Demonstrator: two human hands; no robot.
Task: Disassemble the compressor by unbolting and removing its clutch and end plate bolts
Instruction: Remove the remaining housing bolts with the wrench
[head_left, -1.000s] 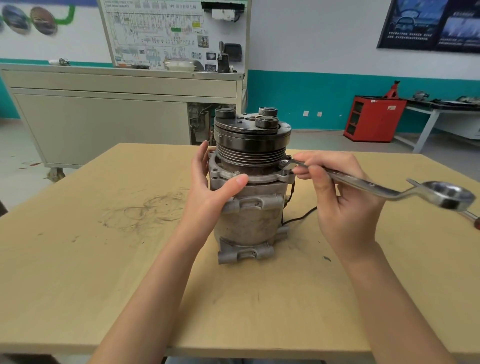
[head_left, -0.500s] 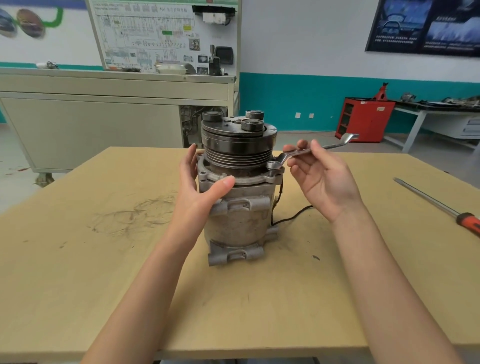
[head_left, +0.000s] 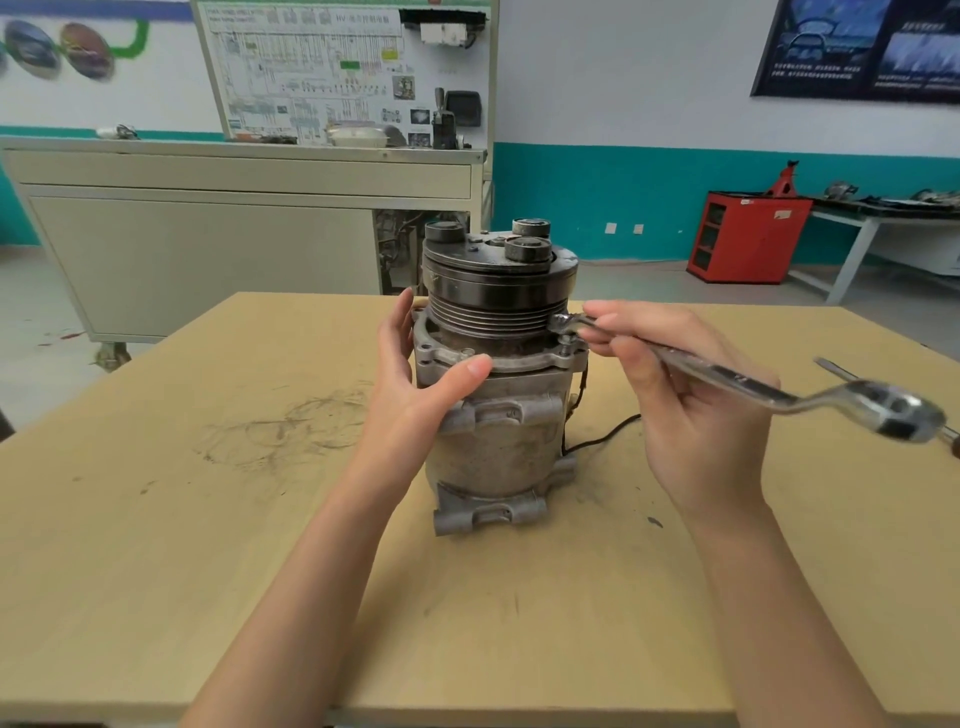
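Grey metal, the compressor (head_left: 493, 415) stands upright in the middle of the wooden table (head_left: 208, 519), and a black wire (head_left: 597, 441) trails from its right side. The left hand (head_left: 421, 384) wraps round its upper left side, with the thumb across the front. The right hand (head_left: 685, 410) grips a shiny wrench (head_left: 727, 382), and the wrench's small end is just over a bolt (head_left: 567, 340) on the compressor's upper rim.

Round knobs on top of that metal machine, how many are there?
3 knobs: one left, one far right, one just in front of it. More could hide behind.
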